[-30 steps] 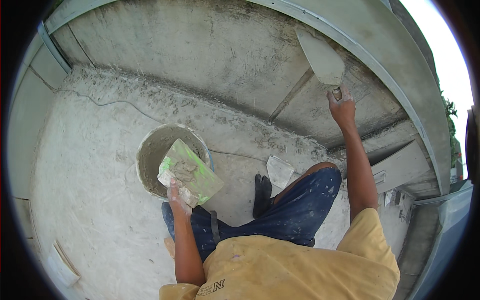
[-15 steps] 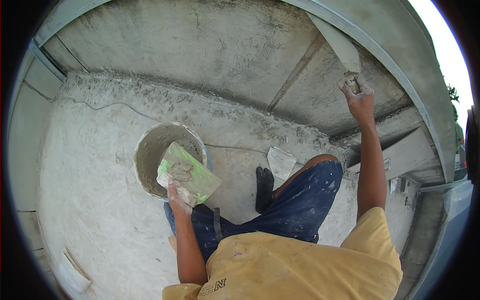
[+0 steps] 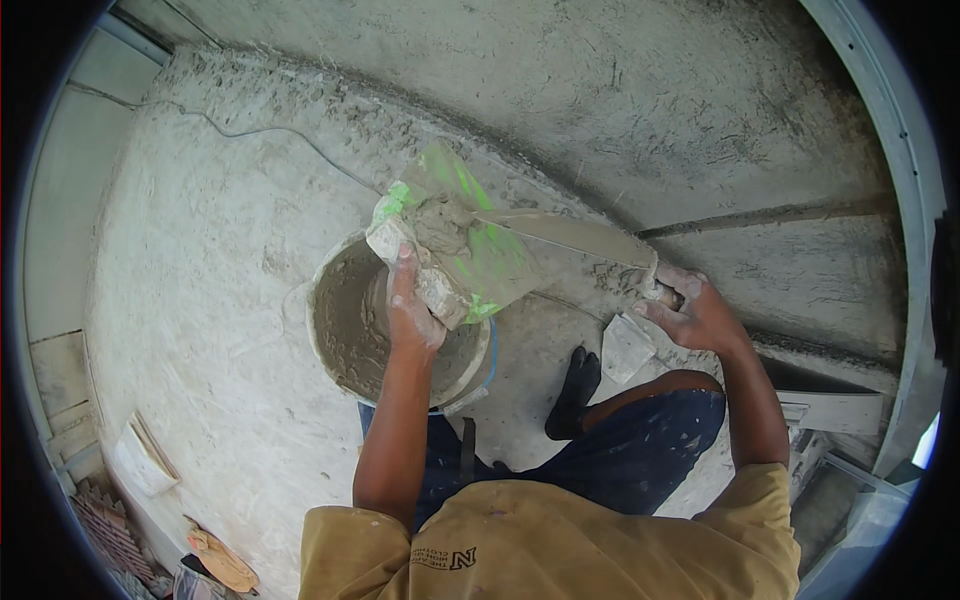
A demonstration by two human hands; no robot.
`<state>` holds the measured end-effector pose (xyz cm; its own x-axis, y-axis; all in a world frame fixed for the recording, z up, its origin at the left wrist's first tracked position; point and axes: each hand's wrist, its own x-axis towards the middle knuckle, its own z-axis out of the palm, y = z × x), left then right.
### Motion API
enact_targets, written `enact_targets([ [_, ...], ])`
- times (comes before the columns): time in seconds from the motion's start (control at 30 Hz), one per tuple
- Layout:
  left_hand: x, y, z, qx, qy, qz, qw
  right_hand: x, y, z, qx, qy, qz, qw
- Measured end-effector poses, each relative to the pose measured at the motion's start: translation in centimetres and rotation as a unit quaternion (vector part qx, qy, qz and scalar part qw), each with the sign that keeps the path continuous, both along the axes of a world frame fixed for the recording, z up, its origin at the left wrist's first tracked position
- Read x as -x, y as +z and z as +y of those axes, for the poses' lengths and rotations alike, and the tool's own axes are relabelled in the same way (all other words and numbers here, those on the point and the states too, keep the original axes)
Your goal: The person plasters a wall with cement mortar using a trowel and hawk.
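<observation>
In the head view I am looking down at the left hand (image 3: 414, 315), which is pinching the board (image 3: 508, 265) by its caked near edge, thumb lying on top (the other fingers are hiding underneath, so I am not seeing how they are curling). The board is hanging above the bucket (image 3: 343, 278), partly covering its mouth, and its green-streaked face is carrying a lump of mortar (image 3: 443, 226). To the right, I am watching the right hand (image 3: 697, 312) gripping the trowel (image 3: 585, 238) at the handle, thumb and fingers closing round it. The trowel is stretching leftward over the board, its blade showing narrow, its tip meeting the mortar; how hard it is pressing I cannot tell. The bucket is standing on the floor (image 3: 210, 330), grey mud coating its inside. I am also seeing a dark-shod foot (image 3: 574, 396) resting near a pale scrap (image 3: 627, 348), a cable (image 3: 262, 131) snaking across the floor, and the rough wall (image 3: 680, 110) rising beyond.
</observation>
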<state>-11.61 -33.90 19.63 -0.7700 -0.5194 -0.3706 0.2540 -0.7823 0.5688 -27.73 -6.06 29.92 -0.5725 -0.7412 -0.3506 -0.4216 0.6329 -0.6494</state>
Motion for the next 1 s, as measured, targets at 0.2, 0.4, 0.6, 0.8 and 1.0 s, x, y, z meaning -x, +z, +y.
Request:
enact_targets([
  [0.2,2.8,-1.8,1.0,0.050,0.027,-0.027,0.998,2.9,-2.6,-4.7,-0.046,0.021,-0.098,0.994],
  [0.4,4.2,-0.1,4.4,0.093,0.043,-0.013,0.995,3.5,-6.5,-2.0,-0.036,0.034,0.156,0.986],
  [0.6,2.0,-1.7,9.2,0.135,0.080,0.054,0.986,3.4,-9.5,0.1,0.128,0.105,0.351,0.922],
  [0.8,-0.9,-2.6,12.8,0.112,0.032,0.052,0.992,0.4,-7.5,3.8,0.114,0.087,0.426,0.893],
  [1.0,-0.4,-5.0,15.0,0.099,-0.093,0.067,0.988,-1.5,-10.3,8.0,0.082,-0.015,0.313,0.946],
])
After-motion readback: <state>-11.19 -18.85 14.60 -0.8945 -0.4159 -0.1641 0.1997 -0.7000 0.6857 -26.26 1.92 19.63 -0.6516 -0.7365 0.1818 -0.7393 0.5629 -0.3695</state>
